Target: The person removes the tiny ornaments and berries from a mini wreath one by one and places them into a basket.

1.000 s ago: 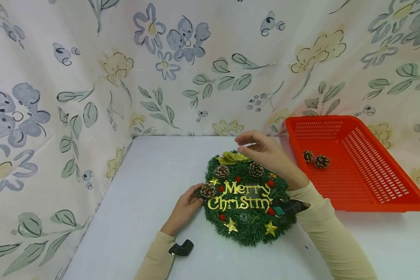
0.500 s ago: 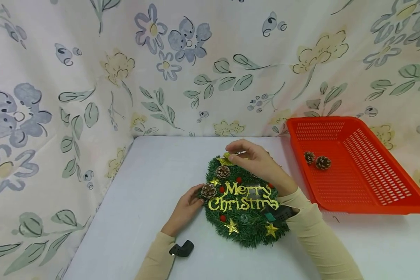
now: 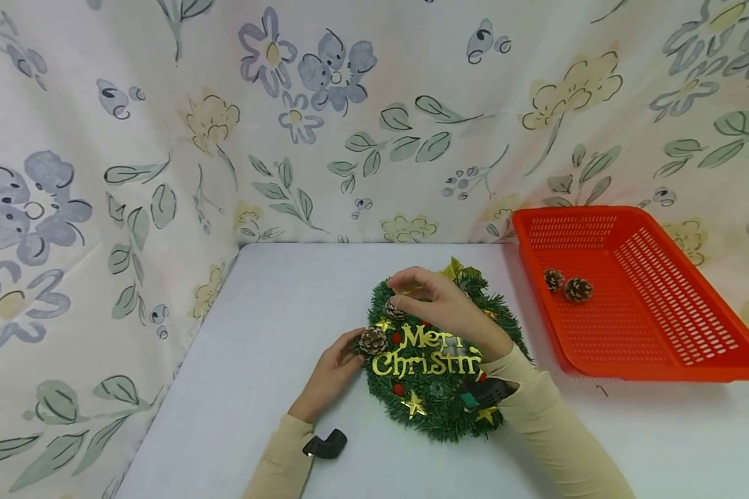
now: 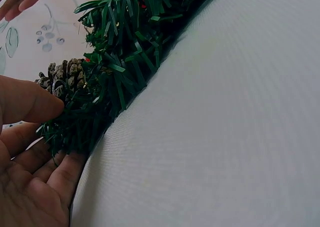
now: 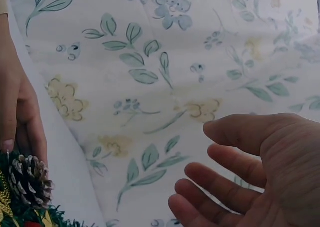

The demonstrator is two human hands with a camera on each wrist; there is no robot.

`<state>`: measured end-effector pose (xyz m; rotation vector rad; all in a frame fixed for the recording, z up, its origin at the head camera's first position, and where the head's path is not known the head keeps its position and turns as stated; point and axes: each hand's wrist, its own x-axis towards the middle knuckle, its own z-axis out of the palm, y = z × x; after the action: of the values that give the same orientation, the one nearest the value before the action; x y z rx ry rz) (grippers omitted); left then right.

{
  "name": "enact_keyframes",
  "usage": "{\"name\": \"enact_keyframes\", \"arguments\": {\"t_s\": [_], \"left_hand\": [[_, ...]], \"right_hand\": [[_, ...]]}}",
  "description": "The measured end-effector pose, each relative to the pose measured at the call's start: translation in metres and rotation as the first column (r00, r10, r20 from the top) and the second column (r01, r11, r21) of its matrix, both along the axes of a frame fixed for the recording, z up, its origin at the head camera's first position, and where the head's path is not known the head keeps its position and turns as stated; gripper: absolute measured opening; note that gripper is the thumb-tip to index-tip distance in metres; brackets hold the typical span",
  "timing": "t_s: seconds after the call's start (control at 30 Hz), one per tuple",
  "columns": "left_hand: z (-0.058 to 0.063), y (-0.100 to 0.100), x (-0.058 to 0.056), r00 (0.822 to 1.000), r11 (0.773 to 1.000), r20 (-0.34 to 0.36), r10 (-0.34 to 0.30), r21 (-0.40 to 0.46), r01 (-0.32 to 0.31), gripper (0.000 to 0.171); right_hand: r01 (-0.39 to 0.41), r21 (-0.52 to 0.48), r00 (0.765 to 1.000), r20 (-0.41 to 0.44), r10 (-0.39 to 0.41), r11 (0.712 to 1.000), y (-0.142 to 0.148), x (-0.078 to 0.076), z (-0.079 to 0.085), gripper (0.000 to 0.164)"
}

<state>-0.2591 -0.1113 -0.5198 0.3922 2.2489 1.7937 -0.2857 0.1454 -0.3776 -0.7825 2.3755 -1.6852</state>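
Observation:
A green Christmas wreath (image 3: 440, 424) with gold "Merry Christmas" lettering (image 3: 421, 364), gold stars and red balls lies on the white table. My left hand (image 3: 329, 376) grips its left edge, thumb (image 4: 35, 104) on top beside a pinecone (image 3: 372, 341) and fingers beneath the greenery. Over the wreath's upper part hovers my right hand (image 3: 446, 308), fingers loosely curved with nothing between them, as the right wrist view shows. It partly covers another pinecone (image 3: 395, 310) and the lettering. Gold leaves (image 3: 465, 272) stick out at the wreath's top.
To the right stands a red plastic basket (image 3: 636, 326) with two pinecones (image 3: 578, 290) inside, close to the wreath. A floral curtain (image 3: 374, 187) hangs behind the table (image 3: 268, 305). A small dark scrap (image 3: 602, 390) lies in front of the basket.
My right hand has moved left and nearer to me over the wreath, uncovering the gold leaves and covering part of the lettering. The left hand stays at the wreath's edge.

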Motion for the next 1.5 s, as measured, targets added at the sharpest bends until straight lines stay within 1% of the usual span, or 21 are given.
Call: {"name": "enact_keyframes", "arguments": {"t_s": [0.2,0.53,0.6,0.8,0.93,1.07,1.17,1.27,1.5], "left_hand": [[0.000,0.000,0.000,1.000,1.000,0.017,0.001,0.010,-0.001,0.056],[0.000,0.001,0.000,1.000,1.000,0.016,-0.001,0.018,0.000,0.055],[0.000,0.001,0.000,1.000,1.000,0.015,0.000,0.019,-0.001,0.055],[-0.001,0.000,-0.001,1.000,1.000,0.018,0.009,0.021,-0.009,0.055],[-0.002,0.000,-0.002,1.000,1.000,0.028,0.001,0.027,-0.001,0.055],[-0.002,0.000,-0.002,1.000,1.000,0.026,-0.003,0.028,0.002,0.055],[-0.003,0.001,-0.002,1.000,1.000,0.023,-0.001,0.027,0.001,0.055],[-0.003,0.001,-0.002,1.000,1.000,0.025,0.003,0.028,-0.004,0.055],[-0.002,0.000,-0.002,1.000,1.000,0.020,0.006,0.019,-0.007,0.054]], "right_hand": [[-0.021,0.005,0.999,0.026,0.021,1.000,-0.006,0.001,-0.011,0.030],[-0.043,0.017,0.998,0.053,0.042,0.999,-0.013,0.006,-0.025,0.030],[-0.051,0.020,0.997,0.050,0.050,0.998,-0.014,0.007,-0.027,0.030],[-0.074,0.041,0.994,0.079,0.070,0.996,-0.017,0.007,-0.033,0.031],[-0.080,0.064,0.993,0.087,0.074,0.995,-0.016,0.007,-0.036,0.034],[-0.087,0.063,0.991,0.104,0.080,0.994,-0.016,0.007,-0.040,0.034],[-0.092,0.061,0.991,0.101,0.085,0.994,-0.018,0.006,-0.042,0.032],[-0.094,0.079,0.993,0.081,0.088,0.992,-0.019,0.006,-0.045,0.031],[-0.120,0.106,0.992,0.050,0.115,0.987,-0.023,0.005,-0.051,0.035]]}}
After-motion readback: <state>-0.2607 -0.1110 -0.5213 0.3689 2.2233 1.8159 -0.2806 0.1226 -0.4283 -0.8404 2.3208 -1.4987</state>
